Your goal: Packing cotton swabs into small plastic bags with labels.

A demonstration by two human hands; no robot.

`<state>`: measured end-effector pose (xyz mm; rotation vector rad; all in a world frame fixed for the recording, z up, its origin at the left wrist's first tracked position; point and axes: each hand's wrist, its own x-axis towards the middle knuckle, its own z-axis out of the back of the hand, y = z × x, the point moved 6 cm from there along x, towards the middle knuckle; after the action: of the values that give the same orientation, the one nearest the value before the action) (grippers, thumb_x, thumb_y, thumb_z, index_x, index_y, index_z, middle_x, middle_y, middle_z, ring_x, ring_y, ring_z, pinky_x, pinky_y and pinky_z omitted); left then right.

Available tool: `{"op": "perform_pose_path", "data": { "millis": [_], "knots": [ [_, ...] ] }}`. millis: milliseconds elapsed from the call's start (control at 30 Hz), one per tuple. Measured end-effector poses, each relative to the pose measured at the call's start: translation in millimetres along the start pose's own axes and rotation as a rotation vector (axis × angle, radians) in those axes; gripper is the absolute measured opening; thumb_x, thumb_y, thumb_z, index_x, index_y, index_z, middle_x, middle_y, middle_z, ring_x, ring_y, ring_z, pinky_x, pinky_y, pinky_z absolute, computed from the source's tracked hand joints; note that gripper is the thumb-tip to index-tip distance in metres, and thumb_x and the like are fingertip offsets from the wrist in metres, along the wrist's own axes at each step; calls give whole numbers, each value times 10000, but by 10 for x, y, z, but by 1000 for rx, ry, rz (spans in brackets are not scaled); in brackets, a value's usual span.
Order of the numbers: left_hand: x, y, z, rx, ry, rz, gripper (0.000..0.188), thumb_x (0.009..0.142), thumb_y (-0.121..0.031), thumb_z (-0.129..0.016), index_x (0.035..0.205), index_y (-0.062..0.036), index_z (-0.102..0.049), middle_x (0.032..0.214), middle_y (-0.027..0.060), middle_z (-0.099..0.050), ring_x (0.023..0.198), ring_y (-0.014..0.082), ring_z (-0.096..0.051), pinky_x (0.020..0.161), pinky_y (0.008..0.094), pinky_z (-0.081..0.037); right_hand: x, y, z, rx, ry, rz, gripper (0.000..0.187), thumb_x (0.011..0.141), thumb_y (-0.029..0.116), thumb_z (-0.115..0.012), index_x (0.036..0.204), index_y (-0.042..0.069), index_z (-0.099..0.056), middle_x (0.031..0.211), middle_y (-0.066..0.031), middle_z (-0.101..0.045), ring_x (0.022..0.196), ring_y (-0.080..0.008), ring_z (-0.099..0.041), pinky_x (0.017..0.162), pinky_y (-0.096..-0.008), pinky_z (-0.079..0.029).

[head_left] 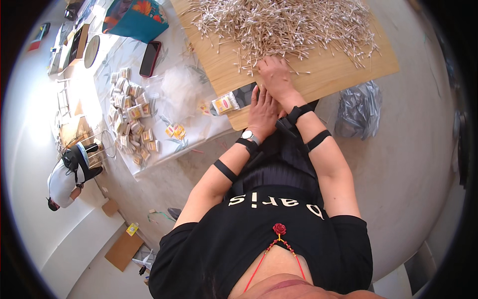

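A large loose heap of cotton swabs (pixel 284 30) covers the far part of a light wooden board (pixel 328 84). My right hand (pixel 276 78) is at the heap's near edge, its fingers curled down over some swabs, with the fingertips partly hidden. Just below it, my left hand (pixel 262 112) lies with fingers stretched out and close together, by a dark mat (pixel 245 94) with a hexagon pattern. Its thumb side is covered by my right wrist. A filled small pack of cotton swabs (pixel 225 103) rests on the mat's left end, left of my left hand.
Left of the board, a cloth-covered table (pixel 169 149) bears a pile of packed swabs (pixel 130 117), clear plastic bags (pixel 181 88), a phone (pixel 150 59) and a teal box (pixel 137 21). A grey plastic bag (pixel 359 110) hangs or stands by the board's right side. Another person (pixel 69 174) is far left.
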<state>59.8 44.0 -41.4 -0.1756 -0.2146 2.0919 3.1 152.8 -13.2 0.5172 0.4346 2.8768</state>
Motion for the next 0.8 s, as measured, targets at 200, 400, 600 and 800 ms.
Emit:
{"op": "perform_pose_path", "data": {
  "millis": [200,400,600,800],
  "knots": [
    [30,-22,99,-75,-77,19,812,1015,-522,-537,1607,6,-361,1706,175,-304,1627,322,-161,1308,524,-72,55,-243,58,175,-25,-158,97,922,161,-715,995,106,-682,1025,-71,-675,1021,-290,-650,887,-437,-484],
    [36,-35,175,-115,-116,17,837,1018,-511,-555,1611,35,-331,1713,196,-282,1631,309,-161,1307,502,-79,182,-363,260,243,-207,-196,100,936,145,-712,1026,109,-737,977,-80,-672,941,-307,-666,857,-434,-514],
    [30,-10,132,-113,-90,30,832,1020,-519,-545,1611,28,-336,1709,189,-294,1627,320,-170,1306,514,-84,119,-153,296,201,-32,-13,89,907,88,-703,959,122,-766,999,-51,-662,982,-284,-653,874,-421,-510],
    [15,3,100,-113,-74,18,785,1038,-526,-503,1589,23,-391,1693,187,-323,1622,325,-174,1310,529,-84,157,-26,168,198,205,-50,118,867,104,-682,929,142,-774,992,-44,-639,1032,-259,-627,915,-419,-476]
  ]
}}
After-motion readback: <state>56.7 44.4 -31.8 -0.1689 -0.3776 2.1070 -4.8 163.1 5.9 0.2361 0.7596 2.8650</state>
